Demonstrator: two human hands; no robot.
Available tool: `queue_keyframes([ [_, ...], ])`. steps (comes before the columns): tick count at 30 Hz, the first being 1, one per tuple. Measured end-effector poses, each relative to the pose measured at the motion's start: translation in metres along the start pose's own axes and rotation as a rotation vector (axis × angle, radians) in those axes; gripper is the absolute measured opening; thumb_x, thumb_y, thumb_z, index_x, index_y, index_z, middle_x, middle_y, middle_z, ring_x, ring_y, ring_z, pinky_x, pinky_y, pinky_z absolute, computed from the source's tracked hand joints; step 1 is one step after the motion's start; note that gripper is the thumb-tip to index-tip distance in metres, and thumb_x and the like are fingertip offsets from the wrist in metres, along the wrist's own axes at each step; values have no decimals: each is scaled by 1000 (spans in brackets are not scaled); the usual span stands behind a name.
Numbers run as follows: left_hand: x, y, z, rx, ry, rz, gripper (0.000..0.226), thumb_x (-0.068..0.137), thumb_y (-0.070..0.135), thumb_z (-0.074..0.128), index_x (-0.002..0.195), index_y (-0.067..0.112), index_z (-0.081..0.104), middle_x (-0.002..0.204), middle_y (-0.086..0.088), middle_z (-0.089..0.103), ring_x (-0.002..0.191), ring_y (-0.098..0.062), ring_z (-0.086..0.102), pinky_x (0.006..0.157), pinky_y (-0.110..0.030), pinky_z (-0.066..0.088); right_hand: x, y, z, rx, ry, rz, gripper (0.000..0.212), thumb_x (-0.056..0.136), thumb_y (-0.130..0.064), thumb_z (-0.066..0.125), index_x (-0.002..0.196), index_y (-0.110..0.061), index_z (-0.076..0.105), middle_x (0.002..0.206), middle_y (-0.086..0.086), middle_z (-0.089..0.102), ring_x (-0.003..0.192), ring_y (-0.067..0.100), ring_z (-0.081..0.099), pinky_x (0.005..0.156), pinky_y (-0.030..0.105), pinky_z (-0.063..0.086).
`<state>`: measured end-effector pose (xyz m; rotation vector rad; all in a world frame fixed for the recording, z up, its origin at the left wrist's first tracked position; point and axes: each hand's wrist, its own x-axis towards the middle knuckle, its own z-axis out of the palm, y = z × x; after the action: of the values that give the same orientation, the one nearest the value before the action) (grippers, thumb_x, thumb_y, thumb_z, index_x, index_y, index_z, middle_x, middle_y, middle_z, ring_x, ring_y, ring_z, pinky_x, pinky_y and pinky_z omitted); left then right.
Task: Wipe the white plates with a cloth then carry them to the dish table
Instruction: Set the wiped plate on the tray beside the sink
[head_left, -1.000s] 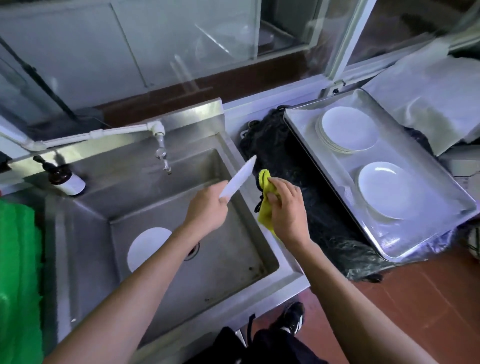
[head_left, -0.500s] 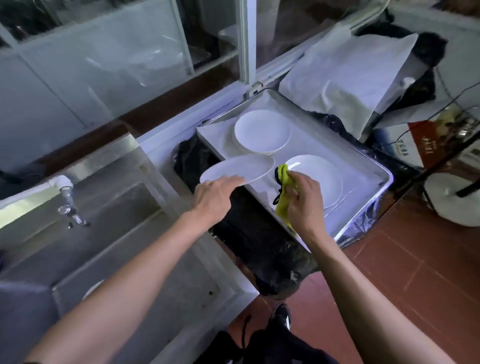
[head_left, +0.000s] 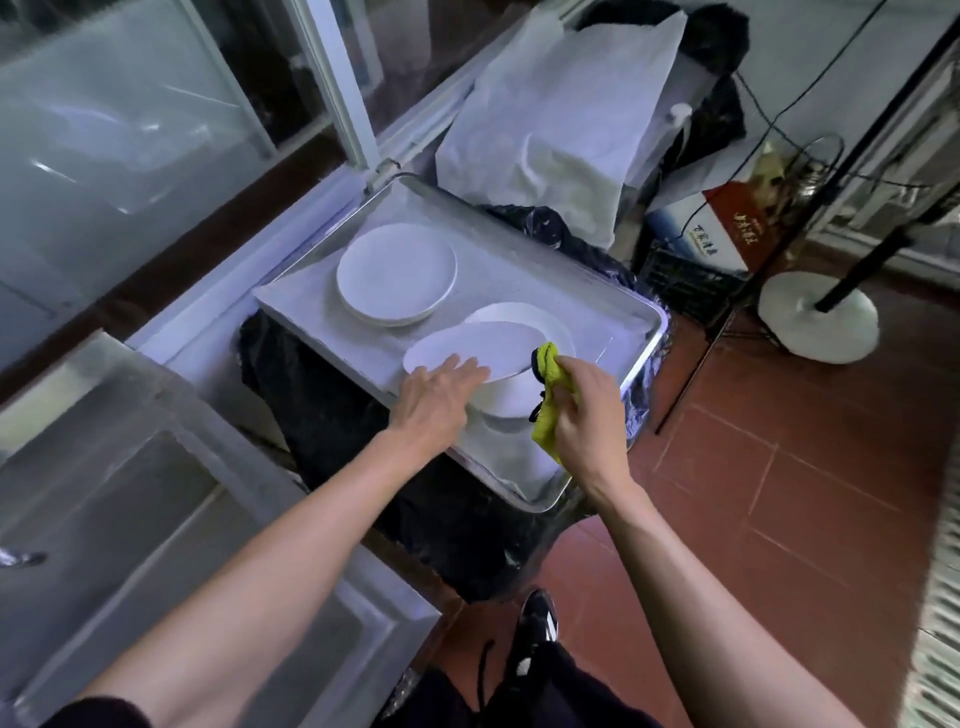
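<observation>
While left hand (head_left: 439, 397) holds plate (head_left: 467, 349), tray (head_left: 613, 306) carries two stacks (white).

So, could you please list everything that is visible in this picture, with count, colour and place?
held plate: one, white, above the near pile in the tray
plate piles: two, white, in the tray, far and near
tray: one, silver, on black plastic
cloth: one, yellow, beside the held plate
sink: one, steel, left of the tray
white bag: one, behind the tray
fan base: one, white, on the red tile floor
left hand: grip on the held plate's near edge
right hand: grip on the cloth
</observation>
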<state>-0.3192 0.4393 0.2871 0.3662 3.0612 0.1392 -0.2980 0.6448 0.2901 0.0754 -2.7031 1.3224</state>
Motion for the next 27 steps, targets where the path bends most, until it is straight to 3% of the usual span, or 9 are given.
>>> queue_keyframes([
  [3,13,11,12,39,-64,34,69,89,-4,49,150,28,46,157,4,45,139,-25,46,103,-41,41,0,15,-2,15,-20,58,15,101,-14,43,95,-13,57,87,15,69,85,35,59,80,49,49],
  [6,24,18,22,60,-130,61,69,94,0,46,155,29,35,162,4,35,149,-22,32,112,-39,33,2,24,-5,41,-10,85,13,101,-16,45,97,-14,58,86,11,66,82,30,57,78,52,51],
  [10,34,31,38,105,-235,93,79,94,0,42,160,34,15,167,3,21,154,-24,20,120,-44,22,6,33,-6,32,-17,77,14,98,-12,46,100,-14,59,90,11,68,84,36,59,78,51,50],
  [16,34,45,66,241,-322,120,92,94,1,47,160,34,-6,170,-1,-5,156,-32,-2,122,-55,12,4,43,-7,4,10,83,31,95,-5,53,123,-15,63,120,0,65,109,28,53,94,45,43],
  [23,34,37,85,290,-349,137,97,92,-3,46,160,32,-14,170,-6,-14,155,-36,-12,123,-58,6,0,52,-9,31,-7,91,30,93,-3,51,117,-13,64,106,4,68,98,31,57,85,45,47],
  [27,33,37,87,283,-352,144,97,92,-2,46,160,31,-14,169,-7,-16,155,-36,-14,123,-58,6,-4,53,-6,30,-2,94,33,94,-3,54,123,-15,64,115,1,67,103,29,56,90,46,46],
])
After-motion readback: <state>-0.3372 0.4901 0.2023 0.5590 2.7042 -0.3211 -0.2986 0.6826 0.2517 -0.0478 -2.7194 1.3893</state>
